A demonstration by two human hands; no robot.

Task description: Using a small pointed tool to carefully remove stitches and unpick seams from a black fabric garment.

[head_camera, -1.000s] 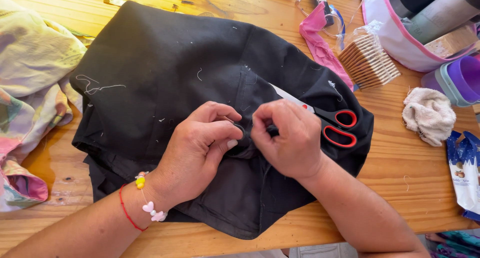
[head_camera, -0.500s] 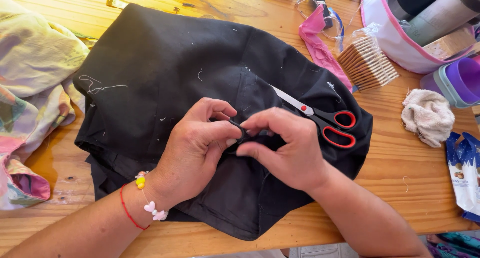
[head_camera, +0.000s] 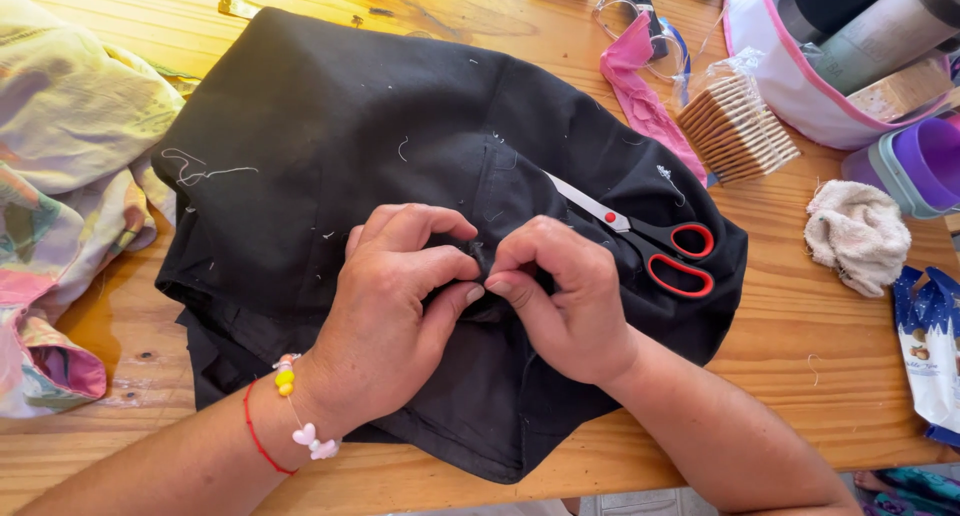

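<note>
Together, both hands (head_camera: 480,296) pinching black garment (head_camera: 330,156), pinched spot hidden by fingers, scissors (head_camera: 650,241) beside.

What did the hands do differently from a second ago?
The right hand slid a little to the left, so its fingertips now meet those of the left hand on a small pinched fold of the black garment. Both hands kept their grip on the cloth. The red-handled scissors, the floral fabric and the wooden table stayed as they were.
</note>
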